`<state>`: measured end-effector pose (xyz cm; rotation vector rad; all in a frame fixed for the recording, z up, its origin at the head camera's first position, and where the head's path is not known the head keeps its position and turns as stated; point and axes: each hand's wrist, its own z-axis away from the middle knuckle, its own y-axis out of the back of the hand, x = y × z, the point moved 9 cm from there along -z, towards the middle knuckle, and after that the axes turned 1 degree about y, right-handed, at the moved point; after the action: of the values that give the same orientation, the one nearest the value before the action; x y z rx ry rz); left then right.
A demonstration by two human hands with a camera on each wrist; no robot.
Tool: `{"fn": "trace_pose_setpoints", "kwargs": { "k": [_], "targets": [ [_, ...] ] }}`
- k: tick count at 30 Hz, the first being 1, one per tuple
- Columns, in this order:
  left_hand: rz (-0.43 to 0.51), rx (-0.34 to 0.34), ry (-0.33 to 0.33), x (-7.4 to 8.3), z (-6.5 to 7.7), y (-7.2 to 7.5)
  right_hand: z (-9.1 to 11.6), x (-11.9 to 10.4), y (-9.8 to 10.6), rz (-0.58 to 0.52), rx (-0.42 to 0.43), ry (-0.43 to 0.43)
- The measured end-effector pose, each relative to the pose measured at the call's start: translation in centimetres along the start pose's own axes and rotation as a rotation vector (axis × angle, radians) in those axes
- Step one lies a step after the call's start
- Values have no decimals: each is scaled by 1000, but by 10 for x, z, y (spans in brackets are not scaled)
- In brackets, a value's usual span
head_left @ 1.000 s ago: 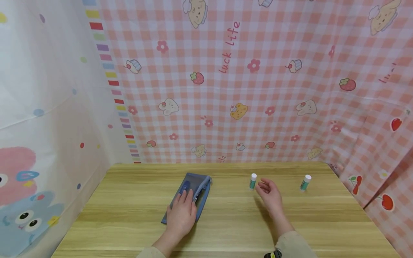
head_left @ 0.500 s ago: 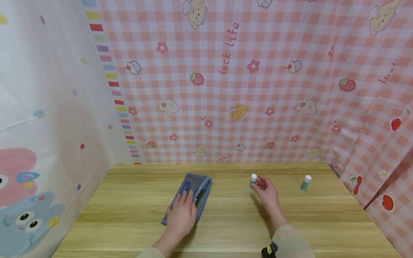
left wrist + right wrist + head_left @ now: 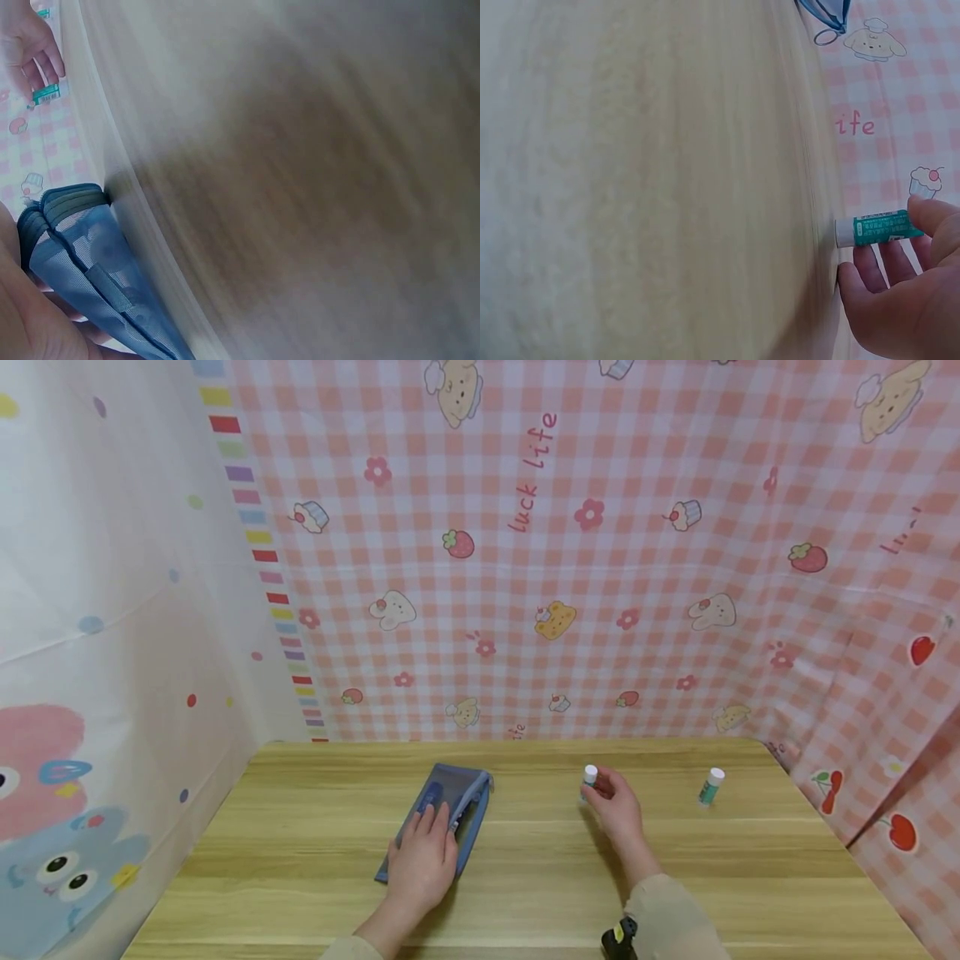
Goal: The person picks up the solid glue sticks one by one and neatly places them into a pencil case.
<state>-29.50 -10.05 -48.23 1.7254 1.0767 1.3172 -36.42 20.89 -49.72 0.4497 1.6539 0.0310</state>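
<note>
While the left hand [image 3: 423, 860] rests on a blue mesh zip pouch [image 3: 456, 776], the right hand [image 3: 621, 810] grips a green-and-white cylindrical tube [image 3: 885, 227]

Where we look down on the pale wood-grain tabletop [image 3: 315, 827], we find the pouch lying at a slant, left of centre, its unzipped mouth gaping along the right side. The left hand lies over its near part with fingers extended, pressing rather than grasping; we judge that this steadies the light fabric and leaves the mouth exposed. A dark blue object [image 3: 431, 794] appears to show through the mesh; we cannot identify it.

We record the gripped tube right of the pouch, well apart from it, upright, white cap uppermost. The right hand meets it from the right, digits curled about its sides; we take the upright stance as the reason for this side grip. Whether the base bears on the wood, we cannot tell.

A second green-and-white tube [image 3: 710, 787] stands farther right, untouched. Behind the tabletop hangs a pink-and-white checked cloth [image 3: 645, 568].
</note>
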Motion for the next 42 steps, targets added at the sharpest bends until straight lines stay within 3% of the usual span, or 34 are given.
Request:
{"fn": "trace_pose_setpoints", "kwargs": {
  "k": [6, 16, 42],
  "targets": [
    [2, -2, 0, 0, 0, -1, 0, 1, 1, 40, 53, 16],
    [3, -6, -1, 0, 0, 0, 6, 3, -7, 26, 42, -23],
    [3, -8, 0, 1, 1, 0, 37, -8, -54, -245, -91, -95]
  ]
}}
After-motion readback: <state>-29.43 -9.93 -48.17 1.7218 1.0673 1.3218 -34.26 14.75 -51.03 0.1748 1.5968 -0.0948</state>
